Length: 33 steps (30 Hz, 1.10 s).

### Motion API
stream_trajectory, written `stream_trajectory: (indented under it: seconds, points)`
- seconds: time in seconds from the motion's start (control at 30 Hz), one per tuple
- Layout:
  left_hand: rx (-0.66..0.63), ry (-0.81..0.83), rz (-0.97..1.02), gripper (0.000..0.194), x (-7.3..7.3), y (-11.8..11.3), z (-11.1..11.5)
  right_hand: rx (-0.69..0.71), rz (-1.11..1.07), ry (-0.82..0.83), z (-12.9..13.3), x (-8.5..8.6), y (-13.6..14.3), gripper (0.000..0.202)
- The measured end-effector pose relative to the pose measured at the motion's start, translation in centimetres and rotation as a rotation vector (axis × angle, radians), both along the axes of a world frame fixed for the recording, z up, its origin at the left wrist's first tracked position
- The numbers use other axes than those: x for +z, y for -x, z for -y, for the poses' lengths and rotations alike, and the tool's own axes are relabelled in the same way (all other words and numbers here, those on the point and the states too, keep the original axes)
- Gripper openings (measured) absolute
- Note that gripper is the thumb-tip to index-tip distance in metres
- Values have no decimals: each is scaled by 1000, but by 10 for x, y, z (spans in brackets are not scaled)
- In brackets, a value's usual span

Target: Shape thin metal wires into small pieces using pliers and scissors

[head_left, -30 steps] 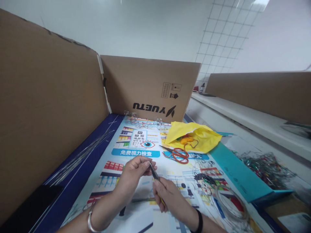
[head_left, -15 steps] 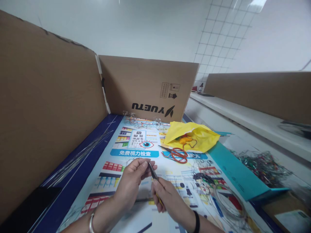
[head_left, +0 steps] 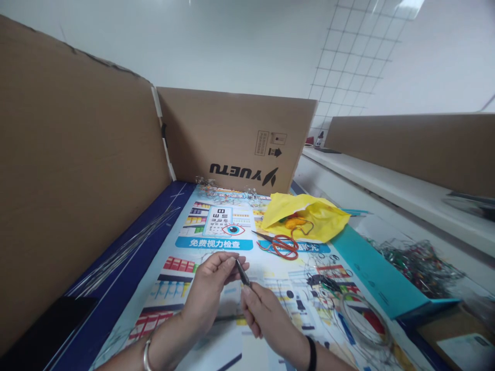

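Thumb and fingers of my left hand [head_left: 212, 283] are pinched together at the tip of a pair of dark-jawed pliers [head_left: 243, 272]; what they pinch is too small to make out. My right hand [head_left: 265, 312] is wrapped round the pliers' handles, just right of and below my left hand. The jaws point up and left toward my left fingertips. Beyond the hands, red-handled scissors [head_left: 285, 247] lie on the printed sheet [head_left: 216, 244], beside a yellow bag [head_left: 328, 221] with orange thread at its mouth.
Cardboard panels stand at the left [head_left: 77, 154] and back [head_left: 232, 134]. Thin wires [head_left: 127, 247] lie on the left. At the right are a wire coil [head_left: 365, 324], a turquoise box [head_left: 382, 273] and a tangle of wire pieces [head_left: 421, 265]. A black object [head_left: 50, 330] sits lower left.
The fingers of my right hand have closed a little further round the pliers' handles. My left hand has barely moved.
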<state>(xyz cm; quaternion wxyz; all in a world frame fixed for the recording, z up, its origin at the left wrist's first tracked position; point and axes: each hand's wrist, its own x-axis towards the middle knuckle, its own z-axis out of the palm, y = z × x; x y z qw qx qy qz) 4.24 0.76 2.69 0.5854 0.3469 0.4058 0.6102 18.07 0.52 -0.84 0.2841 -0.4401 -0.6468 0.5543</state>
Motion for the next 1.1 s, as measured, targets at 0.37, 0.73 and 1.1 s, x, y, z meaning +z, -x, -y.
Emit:
stream_trajectory:
  seconds: [0.37, 0.73, 1.1]
  points:
    - [-38, -20, 5, 14, 1, 4, -2, -21, 142, -193, -2, -4, 0, 41]
    - [-127, 0, 70, 14, 7, 10, -4, 18, 264, -304, -2, 1, -3, 39]
    - [-405, -77, 5, 15, 13, 36, -19, -136, -58, -158, -15, 20, -14, 32]
